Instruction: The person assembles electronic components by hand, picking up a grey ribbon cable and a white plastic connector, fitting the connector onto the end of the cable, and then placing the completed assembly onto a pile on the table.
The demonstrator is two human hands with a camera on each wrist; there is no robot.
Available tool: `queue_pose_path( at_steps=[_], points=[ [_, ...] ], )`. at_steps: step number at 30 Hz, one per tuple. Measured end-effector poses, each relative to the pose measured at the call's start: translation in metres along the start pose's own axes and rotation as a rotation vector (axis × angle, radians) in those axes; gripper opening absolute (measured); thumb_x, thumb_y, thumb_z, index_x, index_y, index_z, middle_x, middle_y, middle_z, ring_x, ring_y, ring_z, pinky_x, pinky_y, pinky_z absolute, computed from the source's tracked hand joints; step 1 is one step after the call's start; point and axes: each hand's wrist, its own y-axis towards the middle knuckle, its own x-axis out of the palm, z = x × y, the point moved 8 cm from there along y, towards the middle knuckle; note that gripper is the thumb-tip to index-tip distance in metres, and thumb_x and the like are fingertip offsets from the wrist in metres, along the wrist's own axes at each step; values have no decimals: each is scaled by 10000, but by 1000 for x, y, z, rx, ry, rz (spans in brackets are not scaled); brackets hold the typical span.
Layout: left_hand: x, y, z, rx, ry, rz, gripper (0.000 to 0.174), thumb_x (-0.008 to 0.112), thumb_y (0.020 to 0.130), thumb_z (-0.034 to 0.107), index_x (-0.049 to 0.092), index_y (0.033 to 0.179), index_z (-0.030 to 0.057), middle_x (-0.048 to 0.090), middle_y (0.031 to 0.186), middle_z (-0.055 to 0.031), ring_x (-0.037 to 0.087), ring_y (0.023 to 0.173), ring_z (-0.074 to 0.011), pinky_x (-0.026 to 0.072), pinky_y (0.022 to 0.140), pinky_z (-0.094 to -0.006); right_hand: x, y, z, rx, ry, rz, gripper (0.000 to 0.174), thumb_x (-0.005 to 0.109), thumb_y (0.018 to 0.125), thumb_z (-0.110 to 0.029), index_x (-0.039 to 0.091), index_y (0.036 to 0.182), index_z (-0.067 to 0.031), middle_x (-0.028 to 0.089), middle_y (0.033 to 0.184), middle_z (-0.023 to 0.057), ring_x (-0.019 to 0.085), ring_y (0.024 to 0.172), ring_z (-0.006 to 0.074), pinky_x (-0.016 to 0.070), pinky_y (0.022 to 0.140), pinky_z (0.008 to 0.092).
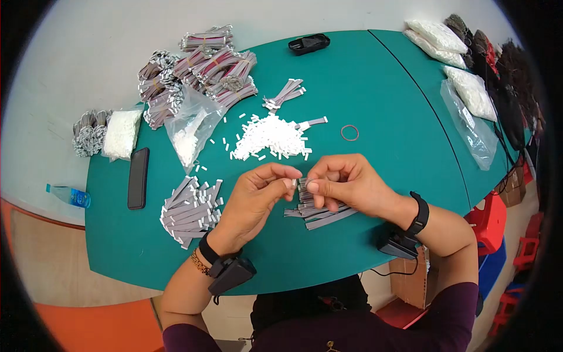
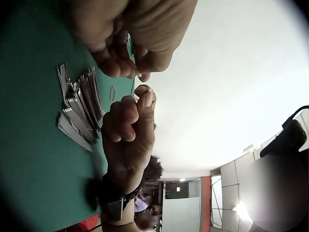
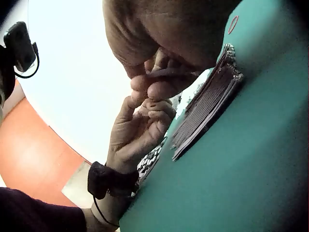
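Note:
In the head view my left hand (image 1: 255,196) and right hand (image 1: 355,182) meet fingertip to fingertip over the table. My left thumb and index finger pinch a small white connector (image 2: 139,74), seen best in the left wrist view. A grey flat ribbon cable (image 3: 171,72) runs through my right hand's grip in the right wrist view, its end near the left fingertips. Below my right hand lies a bundle of grey ribbon cables (image 1: 319,216), partly hidden by the fingers. Left of my left hand is a pile of cables with white ends (image 1: 190,211).
A heap of white connectors (image 1: 270,138) lies mid-table, with a few cables (image 1: 285,94) behind it. Rubber-banded cable bundles (image 1: 217,67) and a plastic bag (image 1: 190,129) stand back left. A phone (image 1: 138,179) lies at left, a red rubber band (image 1: 350,132) at right.

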Motion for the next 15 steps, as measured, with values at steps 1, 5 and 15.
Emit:
queue_pose_path(
  at_steps=[1, 5, 15],
  points=[
    [1, 0, 1, 5, 17, 3, 147, 577, 853, 31, 609, 993, -3, 602, 852, -39, 539, 753, -109, 445, 717, -241, 0, 0, 0, 0, -3, 2, 127, 627, 877, -170, 619, 891, -44, 590, 653, -19, 492, 538, 12, 356, 449, 173],
    [4, -2, 6, 40, 100, -5, 148, 613, 851, 54, 623, 985, -8, 623, 877, -30, 556, 801, -72, 451, 745, -222, 0, -1, -3, -13, 16, 18, 142, 608, 891, -186, 613, 882, -44, 578, 642, -27, 441, 514, 0, 313, 433, 174],
    [14, -7, 18, 213, 193, 54, 157, 659, 829, 37, 618, 964, -34, 657, 909, -87, 624, 843, -114, 509, 764, -226, 5, -2, -3, -61, -24, -4, 185, 542, 926, -182, 615, 844, -33, 610, 693, -12, 456, 543, 10, 354, 472, 173]
  ],
)
